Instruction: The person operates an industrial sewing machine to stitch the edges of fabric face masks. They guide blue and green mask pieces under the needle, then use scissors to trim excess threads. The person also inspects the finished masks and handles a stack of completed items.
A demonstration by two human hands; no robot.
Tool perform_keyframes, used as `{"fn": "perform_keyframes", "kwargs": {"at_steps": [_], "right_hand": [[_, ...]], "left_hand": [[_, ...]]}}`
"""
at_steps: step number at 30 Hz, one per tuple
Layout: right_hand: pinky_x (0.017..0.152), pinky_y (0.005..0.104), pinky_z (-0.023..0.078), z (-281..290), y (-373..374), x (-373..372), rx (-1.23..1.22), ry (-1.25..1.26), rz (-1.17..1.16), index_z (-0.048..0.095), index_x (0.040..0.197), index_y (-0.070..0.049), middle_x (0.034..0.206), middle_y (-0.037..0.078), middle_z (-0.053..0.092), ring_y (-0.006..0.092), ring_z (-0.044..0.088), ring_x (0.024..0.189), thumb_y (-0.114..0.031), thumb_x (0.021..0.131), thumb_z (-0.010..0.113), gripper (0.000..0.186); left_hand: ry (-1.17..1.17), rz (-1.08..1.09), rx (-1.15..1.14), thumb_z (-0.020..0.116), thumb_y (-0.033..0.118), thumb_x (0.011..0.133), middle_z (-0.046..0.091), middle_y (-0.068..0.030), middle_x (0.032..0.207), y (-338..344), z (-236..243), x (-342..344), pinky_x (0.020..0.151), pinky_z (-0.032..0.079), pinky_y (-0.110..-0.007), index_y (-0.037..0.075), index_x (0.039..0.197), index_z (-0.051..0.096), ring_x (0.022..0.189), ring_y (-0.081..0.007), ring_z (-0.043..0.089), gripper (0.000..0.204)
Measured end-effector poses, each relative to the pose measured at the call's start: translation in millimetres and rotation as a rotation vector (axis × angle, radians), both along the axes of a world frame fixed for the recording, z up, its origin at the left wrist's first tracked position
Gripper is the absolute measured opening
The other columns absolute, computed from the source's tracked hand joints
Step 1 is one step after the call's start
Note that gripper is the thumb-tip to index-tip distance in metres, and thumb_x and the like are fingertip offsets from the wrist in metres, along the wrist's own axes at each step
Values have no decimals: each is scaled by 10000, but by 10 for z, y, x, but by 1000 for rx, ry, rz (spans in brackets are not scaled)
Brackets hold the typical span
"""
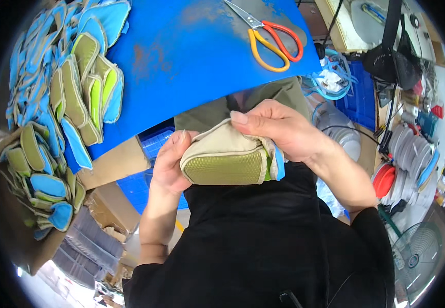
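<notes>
Between my hands, over my lap, is a small sewn fabric pouch (pixel 225 169) with beige cloth on top and a textured olive-green panel facing me. Bright green and blue cloth shows at its right end. My left hand (pixel 171 160) grips the left end, thumb pointing up along the edge. With thumb and bent fingers, my right hand (pixel 279 126) pinches the beige cloth at the upper right. Part of the fingers of both hands is hidden behind the pouch. Scissors (pixel 271 38) with one red and one orange handle lie partly spread on the blue table (pixel 181 77).
A pile of similar olive, blue and green fabric pieces (pixel 86 87) covers the table's left side. More fill a cardboard box (pixel 32 246) at the left. Right of the table are a blue crate (pixel 358 95), stacked rolls of tape or ribbon (pixel 409 154) and a fan (pixel 413 261).
</notes>
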State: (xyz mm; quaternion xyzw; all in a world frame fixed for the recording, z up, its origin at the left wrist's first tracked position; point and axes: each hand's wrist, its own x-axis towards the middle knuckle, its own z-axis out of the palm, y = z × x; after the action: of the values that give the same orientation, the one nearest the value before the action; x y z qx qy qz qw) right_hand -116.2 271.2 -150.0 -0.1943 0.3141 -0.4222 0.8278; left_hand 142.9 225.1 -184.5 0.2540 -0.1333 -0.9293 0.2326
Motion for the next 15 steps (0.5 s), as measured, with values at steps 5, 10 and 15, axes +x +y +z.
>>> {"fn": "perform_keyframes", "kwargs": {"at_steps": [5, 10, 15], "right_hand": [[635, 214, 476, 48, 53, 42, 58, -4, -107, 738, 961, 6, 819, -7, 702, 20, 587, 712, -375, 1078, 572, 432], [678, 221, 481, 43, 88, -12, -151, 214, -106, 738, 997, 18, 860, -13, 700, 19, 572, 766, -395, 1087, 549, 463], [705, 225, 474, 52, 133, 58, -73, 38, -188, 742, 1029, 26, 888, -13, 694, 12, 526, 786, -413, 1096, 525, 494]], "left_hand": [[-95, -42, -82, 526, 337, 1082, 743, -201, 1063, -124, -95, -25, 838, 591, -350, -109, 1158, 660, 938, -243, 740, 472], [-174, -53, -181, 551, 376, 1073, 738, -137, 982, -122, -136, -89, 753, 560, -312, -69, 1052, 688, 843, -171, 704, 466], [-117, -135, -302, 579, 435, 1052, 703, -93, 881, -212, -284, -61, 678, 510, -293, -36, 945, 686, 759, -128, 638, 495]]}}
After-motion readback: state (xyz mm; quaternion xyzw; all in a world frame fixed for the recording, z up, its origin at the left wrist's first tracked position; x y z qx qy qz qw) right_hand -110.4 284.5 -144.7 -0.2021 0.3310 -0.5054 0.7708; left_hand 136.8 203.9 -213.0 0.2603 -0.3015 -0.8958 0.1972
